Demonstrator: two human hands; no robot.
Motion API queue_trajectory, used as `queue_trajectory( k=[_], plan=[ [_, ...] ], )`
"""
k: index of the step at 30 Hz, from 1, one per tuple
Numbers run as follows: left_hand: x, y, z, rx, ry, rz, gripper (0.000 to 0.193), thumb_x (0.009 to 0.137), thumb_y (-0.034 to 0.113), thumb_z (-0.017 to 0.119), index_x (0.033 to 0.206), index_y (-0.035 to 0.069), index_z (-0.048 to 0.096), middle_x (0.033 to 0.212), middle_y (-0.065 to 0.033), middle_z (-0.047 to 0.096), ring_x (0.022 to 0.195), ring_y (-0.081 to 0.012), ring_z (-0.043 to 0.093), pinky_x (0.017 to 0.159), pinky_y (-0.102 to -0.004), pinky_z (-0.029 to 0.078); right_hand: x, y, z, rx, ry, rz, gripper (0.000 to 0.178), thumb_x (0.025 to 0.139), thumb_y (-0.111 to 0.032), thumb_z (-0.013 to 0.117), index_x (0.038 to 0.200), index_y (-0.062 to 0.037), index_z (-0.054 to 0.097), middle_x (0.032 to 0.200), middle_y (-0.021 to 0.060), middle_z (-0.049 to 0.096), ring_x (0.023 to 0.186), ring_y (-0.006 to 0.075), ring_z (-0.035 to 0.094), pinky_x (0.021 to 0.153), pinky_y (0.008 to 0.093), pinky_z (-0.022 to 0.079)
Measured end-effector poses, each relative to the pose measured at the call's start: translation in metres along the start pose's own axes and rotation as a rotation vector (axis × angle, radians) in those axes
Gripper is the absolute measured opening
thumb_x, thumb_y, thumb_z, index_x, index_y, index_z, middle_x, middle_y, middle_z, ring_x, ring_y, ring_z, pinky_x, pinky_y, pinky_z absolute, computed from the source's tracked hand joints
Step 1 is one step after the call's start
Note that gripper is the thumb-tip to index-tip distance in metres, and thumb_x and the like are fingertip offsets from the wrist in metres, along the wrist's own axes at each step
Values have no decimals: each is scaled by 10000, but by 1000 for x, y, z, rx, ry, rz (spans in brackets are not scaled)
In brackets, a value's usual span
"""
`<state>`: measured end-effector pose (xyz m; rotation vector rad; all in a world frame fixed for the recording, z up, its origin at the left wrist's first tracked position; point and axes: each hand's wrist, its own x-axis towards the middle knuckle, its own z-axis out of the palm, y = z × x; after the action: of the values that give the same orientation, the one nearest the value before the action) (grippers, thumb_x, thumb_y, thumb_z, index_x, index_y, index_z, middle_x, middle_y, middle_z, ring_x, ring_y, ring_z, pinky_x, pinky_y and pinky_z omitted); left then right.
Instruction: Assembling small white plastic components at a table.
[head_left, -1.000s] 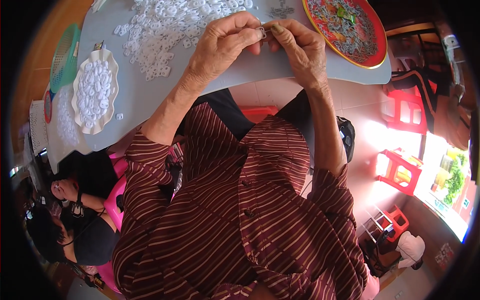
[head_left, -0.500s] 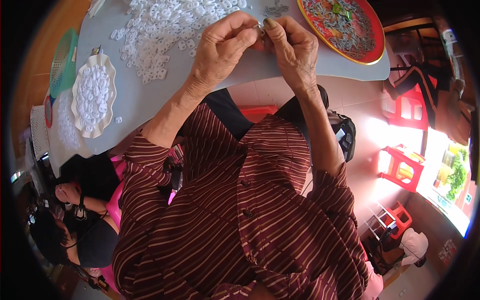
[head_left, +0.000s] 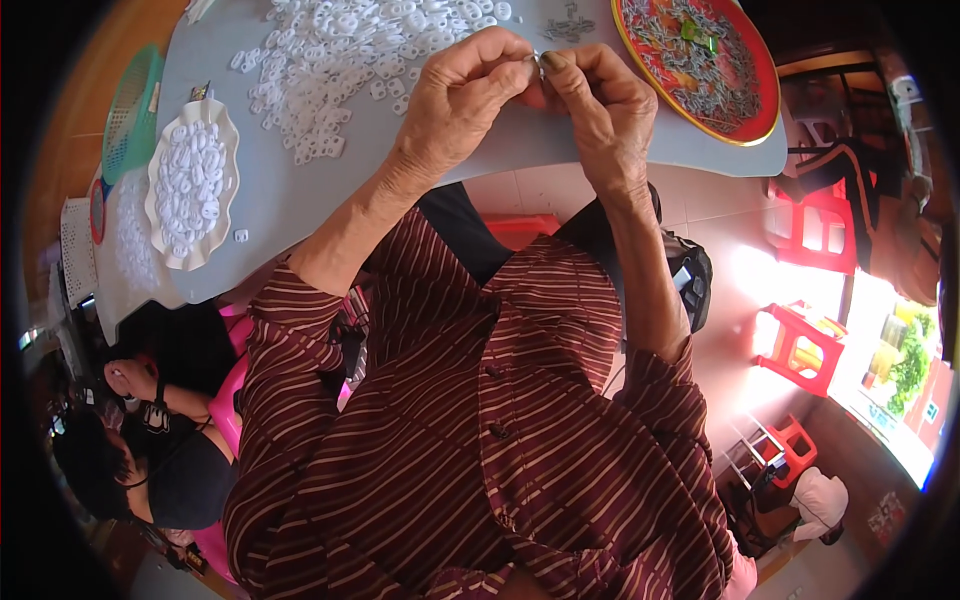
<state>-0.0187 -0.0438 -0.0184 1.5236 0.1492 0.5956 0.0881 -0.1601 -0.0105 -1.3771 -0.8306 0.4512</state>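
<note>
no lettering, number or sign can be read anywhere here.

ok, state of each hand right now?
Left hand: closed, pinching a tiny part, exact kind unclear.
Right hand: closed, pinching at the same tiny part.

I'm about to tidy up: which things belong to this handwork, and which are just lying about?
Likely in use:
small part between left hand and right hand
loose white plastic pieces
grey metal pieces on red plate
white scalloped dish

Apparently lying about:
green basket
red plastic stools
</note>
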Motion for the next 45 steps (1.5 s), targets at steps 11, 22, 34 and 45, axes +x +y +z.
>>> queue_trajectory(
  k=[11, 22, 34, 45],
  plan=[
    [39, 17, -28, 998, -68, 414, 166, 854, 118, 586, 993, 37, 623, 881, -72, 616, 870, -244, 566, 829, -311, 446, 4, 5, 1, 241, 60, 29, 141, 884, -121, 622, 869, 18, 609, 761, 33, 624, 623, 58, 530, 582, 193, 434],
    [74, 1, -40, 1349, -237, 537, 223, 783, 104, 651, 1002, 72, 623, 1117, -111, 533, 1091, -307, 454, 960, -391, 375, 3, 9, -2, 78, 33, -21, 110, 847, -97, 639, 859, 7, 608, 627, -16, 550, 591, 37, 492, 547, 195, 412],
    [72, 1, -45, 1309, -277, 530, 234, 771, 71, 648, 1001, 49, 612, 1121, -108, 514, 1114, -302, 430, 960, -384, 371, 2, 7, 1, 65, 59, -31, 116, 854, -101, 644, 854, 11, 615, 643, -22, 548, 603, 39, 483, 557, 192, 409],
    [49, 13, -29, 97, -66, -198, 234, 914, 184, 564, 1053, -3, 592, 859, -37, 630, 815, -105, 582, 782, -250, 455, 1, 6, 0, 241, 95, -49, 250, 830, -33, 659, 1064, 24, 593, 806, 30, 621, 699, 69, 568, 646, 201, 479]
  ],
)
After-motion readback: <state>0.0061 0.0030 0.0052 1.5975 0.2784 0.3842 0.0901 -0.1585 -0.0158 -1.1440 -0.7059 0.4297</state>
